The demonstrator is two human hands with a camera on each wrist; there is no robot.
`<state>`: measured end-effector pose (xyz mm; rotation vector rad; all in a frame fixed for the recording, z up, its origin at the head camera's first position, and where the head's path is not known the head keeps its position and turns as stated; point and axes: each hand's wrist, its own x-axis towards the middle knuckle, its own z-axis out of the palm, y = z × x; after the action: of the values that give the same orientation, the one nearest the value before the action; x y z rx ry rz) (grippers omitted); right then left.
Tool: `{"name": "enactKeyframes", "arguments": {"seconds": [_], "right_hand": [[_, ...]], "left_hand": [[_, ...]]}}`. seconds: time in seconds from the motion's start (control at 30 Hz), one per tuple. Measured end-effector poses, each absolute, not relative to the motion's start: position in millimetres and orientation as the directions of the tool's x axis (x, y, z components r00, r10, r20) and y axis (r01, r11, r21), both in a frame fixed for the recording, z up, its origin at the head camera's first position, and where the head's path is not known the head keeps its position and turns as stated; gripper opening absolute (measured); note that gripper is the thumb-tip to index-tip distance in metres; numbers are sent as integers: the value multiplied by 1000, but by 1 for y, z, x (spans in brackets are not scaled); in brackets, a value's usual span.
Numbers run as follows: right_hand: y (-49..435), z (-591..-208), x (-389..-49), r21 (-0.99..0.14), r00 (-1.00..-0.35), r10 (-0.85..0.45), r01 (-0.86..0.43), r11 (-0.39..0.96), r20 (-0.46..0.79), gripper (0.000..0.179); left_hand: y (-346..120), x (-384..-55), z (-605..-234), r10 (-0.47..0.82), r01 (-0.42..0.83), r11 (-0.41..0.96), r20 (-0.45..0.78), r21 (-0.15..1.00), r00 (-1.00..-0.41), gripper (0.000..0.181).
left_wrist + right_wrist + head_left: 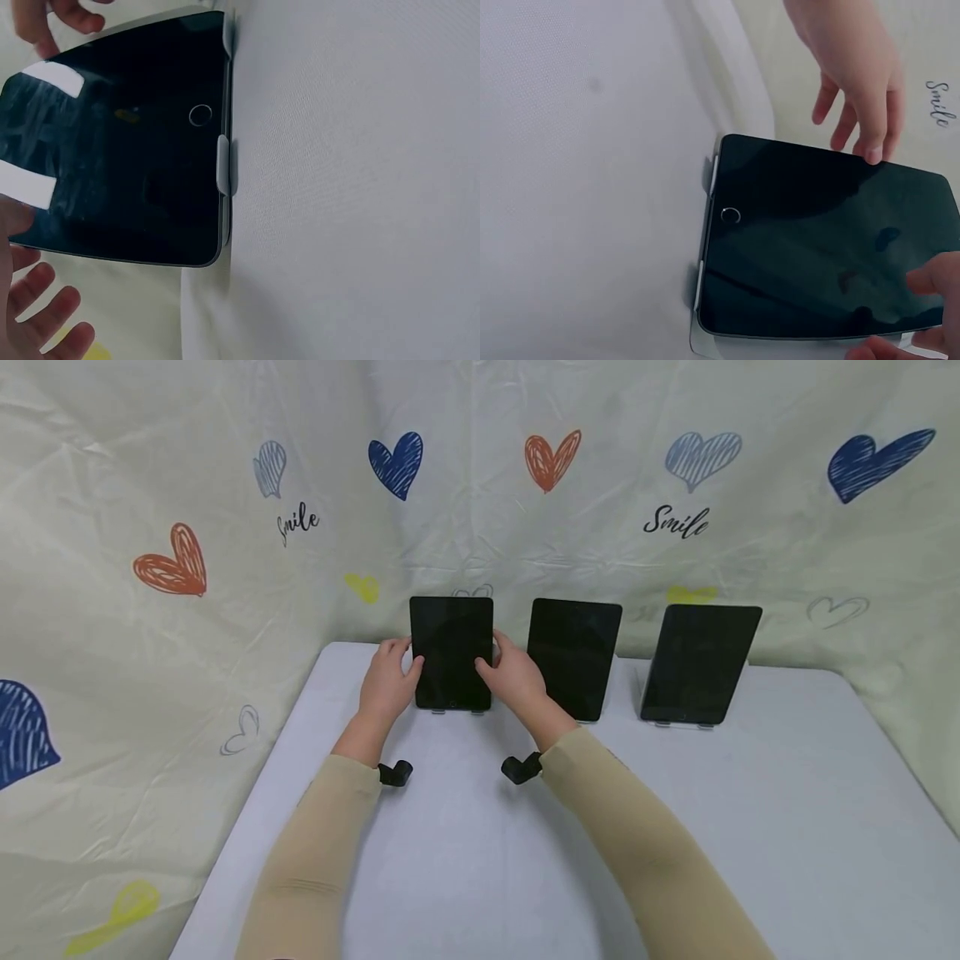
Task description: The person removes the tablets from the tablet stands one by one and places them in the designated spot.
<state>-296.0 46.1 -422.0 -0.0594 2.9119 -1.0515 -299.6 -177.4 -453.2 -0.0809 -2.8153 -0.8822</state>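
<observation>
A black tablet [452, 652] with a round home button stands upright, leaning back, at the left of the row. Two small pale lips of a stand [223, 165] catch its lower edge. My left hand [386, 683] holds the tablet's left side, its thumb at the front edge and the other fingers spread beyond that edge. On the opposite side my right hand [519, 678] grips the tablet, thumb on the glass and fingers partly hidden behind it.
To the right stand a second black tablet [573, 656] and a third tablet [701, 664], both tilted back on stands. All are near the far edge of a white-covered table [465, 860]. Behind hangs a pale cloth [465, 527] printed with hearts.
</observation>
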Motion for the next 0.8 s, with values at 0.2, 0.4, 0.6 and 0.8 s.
{"name": "enactKeyframes", "arguments": {"seconds": [0.2, 0.4, 0.6, 0.8], "right_hand": [[48, -427, -291, -664, -997, -50, -81, 743, 64, 59], [49, -434, -286, -657, -982, -47, -157, 737, 182, 50], [51, -436, -284, -655, -971, -46, -191, 731, 233, 44], [51, -441, -286, -674, -974, -44, -185, 715, 221, 44]], "left_hand": [[-179, -297, -456, -36, 132, 805, 270, 579, -962, 43], [-180, -293, -459, -77, 125, 790, 299, 601, -951, 39], [-180, -289, -459, -101, 129, 755, 307, 643, -946, 37], [-181, -288, -461, -135, 103, 697, 270, 710, -953, 37]]}}
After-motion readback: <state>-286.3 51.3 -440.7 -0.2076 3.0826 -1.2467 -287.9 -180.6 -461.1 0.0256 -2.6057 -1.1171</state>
